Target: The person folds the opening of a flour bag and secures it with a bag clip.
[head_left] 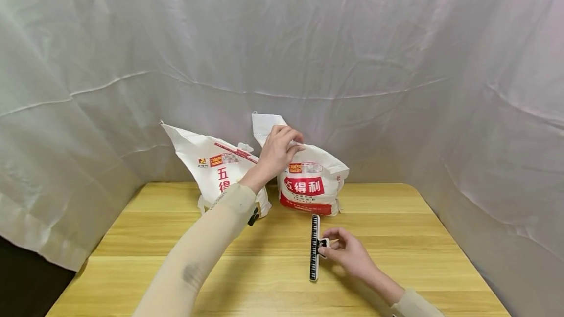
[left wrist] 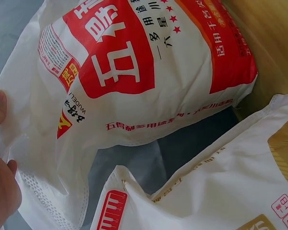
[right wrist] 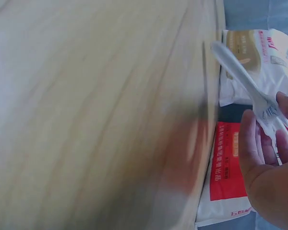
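Note:
My left hand (head_left: 278,150) grips the top of the right-hand flour bag (head_left: 315,197), white with red panels and Chinese lettering. In the left wrist view that bag (left wrist: 182,86) tapers to a flattened, stitched top, with my left fingers at its edge. Between the thumb and fingers of my right hand (head_left: 350,253) is a long sealing clip (head_left: 314,248) with a black-and-white piano-key pattern, held above the table in front of the bag. The right wrist view shows the clip's white side (right wrist: 240,74).
To the left leans a second flour bag (head_left: 194,155), with a red piano-key clip (head_left: 235,152) across its top. Both bags stand at the back of the wooden table (head_left: 396,224). Grey cloth (head_left: 374,62) hangs behind and at the sides.

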{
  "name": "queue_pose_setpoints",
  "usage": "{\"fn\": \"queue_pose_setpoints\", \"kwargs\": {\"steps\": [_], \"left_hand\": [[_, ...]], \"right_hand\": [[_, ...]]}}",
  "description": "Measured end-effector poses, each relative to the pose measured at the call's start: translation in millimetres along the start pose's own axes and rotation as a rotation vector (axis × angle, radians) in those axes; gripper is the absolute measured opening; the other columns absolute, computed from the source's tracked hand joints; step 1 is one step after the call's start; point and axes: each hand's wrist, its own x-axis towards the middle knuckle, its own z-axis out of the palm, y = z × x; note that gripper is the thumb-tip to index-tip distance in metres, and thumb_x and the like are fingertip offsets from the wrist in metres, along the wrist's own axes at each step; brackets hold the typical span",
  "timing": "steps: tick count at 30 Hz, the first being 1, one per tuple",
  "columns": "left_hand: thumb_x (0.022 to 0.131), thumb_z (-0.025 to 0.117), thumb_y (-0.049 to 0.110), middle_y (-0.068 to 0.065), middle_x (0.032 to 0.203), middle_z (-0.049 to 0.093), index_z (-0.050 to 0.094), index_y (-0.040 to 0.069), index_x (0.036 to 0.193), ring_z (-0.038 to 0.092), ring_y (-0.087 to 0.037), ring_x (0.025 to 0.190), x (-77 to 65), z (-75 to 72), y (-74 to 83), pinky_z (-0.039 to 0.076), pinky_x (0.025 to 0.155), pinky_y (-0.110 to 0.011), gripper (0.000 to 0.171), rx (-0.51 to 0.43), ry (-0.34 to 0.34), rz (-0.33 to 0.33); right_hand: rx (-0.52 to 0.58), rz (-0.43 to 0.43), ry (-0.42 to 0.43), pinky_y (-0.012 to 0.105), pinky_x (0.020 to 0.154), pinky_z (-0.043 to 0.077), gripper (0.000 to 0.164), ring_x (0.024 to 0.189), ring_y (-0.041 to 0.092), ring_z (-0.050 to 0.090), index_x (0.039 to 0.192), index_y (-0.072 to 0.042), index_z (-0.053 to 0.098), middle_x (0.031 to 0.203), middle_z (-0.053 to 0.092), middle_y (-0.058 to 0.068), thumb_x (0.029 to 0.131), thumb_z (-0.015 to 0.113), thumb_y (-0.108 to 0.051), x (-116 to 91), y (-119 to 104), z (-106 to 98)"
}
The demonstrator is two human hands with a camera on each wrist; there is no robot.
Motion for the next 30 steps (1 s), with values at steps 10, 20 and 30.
{"fn": "queue_pose_setpoints", "kwargs": {"steps": [10,20,30], "left_hand": [[0.096,0.075,0.016,-0.004,0.107,0.069,0.07,0.011,0.103,0.052,-0.027,0.116,-0.5,0.4,-0.2,0.041,0.105,-0.042,0.01,0.003,0.004,0.005],[0.096,0.075,0.016,-0.003,0.107,0.069,0.07,0.011,0.103,0.052,-0.027,0.116,-0.2,0.7,-1.0,0.041,0.105,-0.041,0.01,0.005,0.008,0.006],[0.096,0.075,0.016,-0.003,0.106,0.069,0.07,0.011,0.102,0.052,-0.027,0.116,-1.0,0.5,0.2,0.042,0.104,-0.042,0.01,0.0,0.009,0.005]], "right_hand": [[0.058,-0.068,0.143,0.024,0.08,0.06,0.049,0.093,0.016,0.068,0.124,0.009,0.062,0.109,0.07,0.018,0.083,0.085,-0.001,2.3,-17.2,-5.8],[0.052,-0.202,0.235,0.023,0.085,0.06,0.043,0.093,0.01,0.068,0.121,0.014,0.064,0.108,0.069,0.024,0.084,0.083,0.004,8.2,-33.3,-19.5],[0.023,-0.235,0.291,0.021,0.084,0.06,0.04,0.092,0.008,0.069,0.122,0.011,0.065,0.111,0.07,0.02,0.088,0.081,-0.001,18.1,-54.1,-37.2]]}}
